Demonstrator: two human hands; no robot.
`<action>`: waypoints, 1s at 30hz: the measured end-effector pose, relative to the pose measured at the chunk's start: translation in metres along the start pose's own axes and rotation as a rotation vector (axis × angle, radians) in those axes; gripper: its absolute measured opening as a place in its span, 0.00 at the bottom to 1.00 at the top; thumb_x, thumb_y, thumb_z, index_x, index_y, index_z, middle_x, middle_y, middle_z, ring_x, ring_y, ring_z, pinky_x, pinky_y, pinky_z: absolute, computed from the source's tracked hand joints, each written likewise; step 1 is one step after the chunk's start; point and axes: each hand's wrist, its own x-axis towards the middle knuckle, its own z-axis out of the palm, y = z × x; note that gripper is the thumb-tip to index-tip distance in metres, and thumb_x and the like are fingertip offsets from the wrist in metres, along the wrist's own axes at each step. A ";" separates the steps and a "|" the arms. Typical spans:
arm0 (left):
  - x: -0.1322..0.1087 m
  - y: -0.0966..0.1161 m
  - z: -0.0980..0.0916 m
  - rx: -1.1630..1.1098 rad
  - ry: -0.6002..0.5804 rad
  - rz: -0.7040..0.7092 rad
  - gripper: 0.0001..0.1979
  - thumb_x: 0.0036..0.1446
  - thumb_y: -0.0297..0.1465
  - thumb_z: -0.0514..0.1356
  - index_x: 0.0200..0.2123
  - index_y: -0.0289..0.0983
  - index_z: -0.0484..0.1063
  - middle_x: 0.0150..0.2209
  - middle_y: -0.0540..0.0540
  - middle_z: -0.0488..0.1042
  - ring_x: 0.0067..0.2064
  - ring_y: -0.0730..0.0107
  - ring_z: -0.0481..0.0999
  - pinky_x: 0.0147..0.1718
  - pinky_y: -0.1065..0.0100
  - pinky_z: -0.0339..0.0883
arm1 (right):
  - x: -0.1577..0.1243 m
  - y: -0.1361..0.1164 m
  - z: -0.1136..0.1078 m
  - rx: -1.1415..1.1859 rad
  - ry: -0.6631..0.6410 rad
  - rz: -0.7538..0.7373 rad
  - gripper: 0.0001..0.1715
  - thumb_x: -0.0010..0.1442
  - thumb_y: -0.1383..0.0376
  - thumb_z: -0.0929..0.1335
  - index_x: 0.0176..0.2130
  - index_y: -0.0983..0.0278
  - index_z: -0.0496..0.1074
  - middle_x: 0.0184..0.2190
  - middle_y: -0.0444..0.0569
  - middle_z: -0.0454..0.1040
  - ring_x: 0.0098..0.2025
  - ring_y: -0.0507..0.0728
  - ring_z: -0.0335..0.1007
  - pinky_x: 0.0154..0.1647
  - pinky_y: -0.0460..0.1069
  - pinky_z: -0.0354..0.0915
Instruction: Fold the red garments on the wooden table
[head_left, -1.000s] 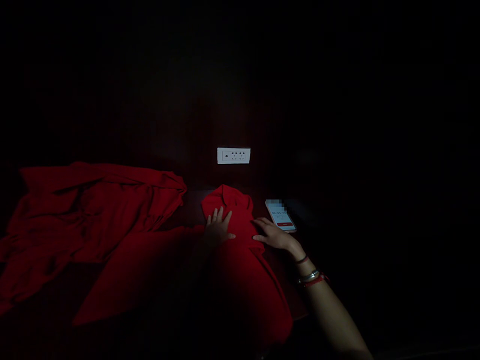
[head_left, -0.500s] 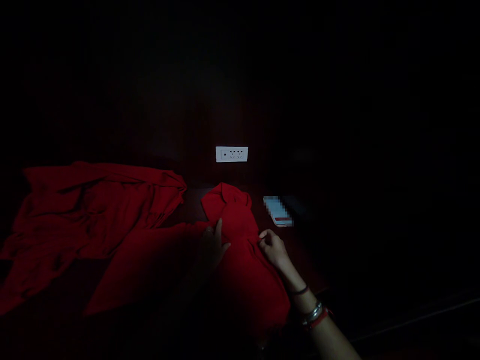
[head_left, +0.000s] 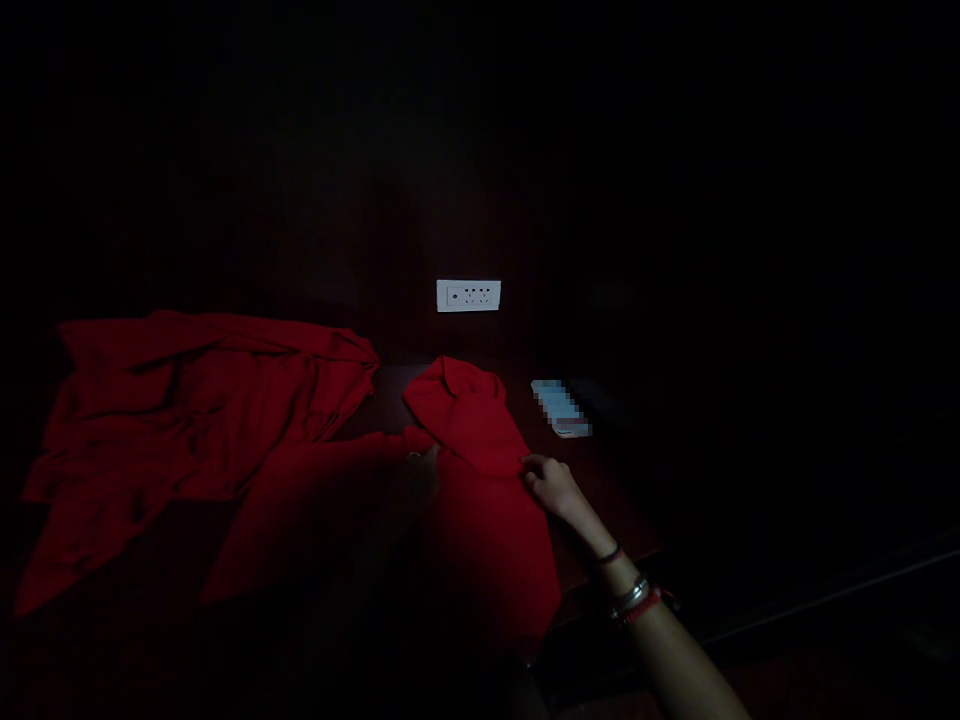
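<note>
A red garment (head_left: 491, 540) lies across the dark surface in front of me, its upper end folded over and a panel or sleeve spread out to the left. My right hand (head_left: 556, 487) pinches its right edge, level with the fold line. At the opposite end of that fold, my left hand (head_left: 420, 478), deep in shadow and wearing a ring, has its fingers closed on the cloth. Much of the left forearm and the garment's near end are lost in darkness.
A second heap of crumpled red cloth (head_left: 202, 400) lies to the left. Right of the garment is a phone-like flat object (head_left: 561, 408), partly pixelated. A white socket plate (head_left: 469, 295) is on the back wall. The surface's front edge runs along the lower right.
My left thumb and forefinger, spread on the cloth before, have drawn together at the fold. The garment looks smoother beneath the fold, and its lower right edge has shifted left. The view has tilted slightly.
</note>
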 end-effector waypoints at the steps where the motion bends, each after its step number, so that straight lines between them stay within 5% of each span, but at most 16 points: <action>1: -0.003 0.001 0.003 0.052 -0.008 0.011 0.25 0.48 0.21 0.48 0.53 0.32 0.60 0.38 0.36 0.71 0.38 0.57 0.73 0.34 0.62 0.65 | -0.002 -0.002 -0.001 -0.061 -0.032 -0.011 0.21 0.52 0.70 0.59 0.46 0.66 0.68 0.40 0.52 0.72 0.43 0.55 0.68 0.41 0.45 0.60; 6: -0.009 0.014 0.008 0.105 0.058 -0.039 0.25 0.54 0.28 0.46 0.56 0.36 0.54 0.46 0.32 0.66 0.36 0.57 0.73 0.32 0.60 0.67 | -0.012 -0.011 -0.009 -0.275 0.079 -0.123 0.17 0.56 0.67 0.58 0.41 0.63 0.70 0.40 0.53 0.69 0.38 0.54 0.67 0.38 0.45 0.61; 9: -0.006 0.017 0.004 0.082 0.001 -0.079 0.24 0.55 0.29 0.47 0.56 0.35 0.55 0.45 0.34 0.67 0.38 0.58 0.73 0.34 0.62 0.66 | -0.008 -0.013 -0.006 -0.312 0.162 -0.148 0.19 0.59 0.64 0.57 0.47 0.65 0.66 0.45 0.56 0.66 0.43 0.55 0.64 0.43 0.47 0.60; 12: -0.003 0.009 -0.001 0.062 -0.029 -0.063 0.23 0.54 0.24 0.45 0.55 0.32 0.55 0.40 0.36 0.70 0.40 0.60 0.72 0.35 0.64 0.66 | -0.005 -0.015 0.003 -0.381 0.064 -0.188 0.23 0.60 0.64 0.55 0.54 0.66 0.60 0.52 0.58 0.60 0.53 0.60 0.56 0.49 0.54 0.57; 16: -0.003 -0.002 -0.006 0.044 -0.065 -0.072 0.24 0.54 0.26 0.46 0.56 0.30 0.51 0.39 0.37 0.72 0.37 0.61 0.73 0.32 0.65 0.65 | -0.016 -0.016 0.017 -0.385 0.134 -0.307 0.28 0.61 0.60 0.54 0.59 0.63 0.51 0.60 0.55 0.47 0.61 0.62 0.40 0.55 0.59 0.49; 23: 0.000 -0.006 0.008 0.086 0.054 0.120 0.34 0.50 0.32 0.55 0.59 0.32 0.47 0.50 0.32 0.63 0.49 0.53 0.65 0.42 0.60 0.61 | -0.027 -0.004 0.021 -0.409 -0.087 -0.446 0.30 0.61 0.54 0.52 0.60 0.61 0.50 0.61 0.53 0.43 0.62 0.62 0.36 0.58 0.62 0.41; 30: 0.012 -0.026 0.013 0.062 -0.150 0.093 0.37 0.51 0.46 0.51 0.60 0.38 0.44 0.61 0.33 0.43 0.60 0.43 0.45 0.46 0.44 0.54 | -0.019 0.003 0.007 -0.468 -0.211 -0.457 0.30 0.62 0.53 0.51 0.60 0.60 0.45 0.62 0.52 0.38 0.62 0.62 0.34 0.57 0.66 0.36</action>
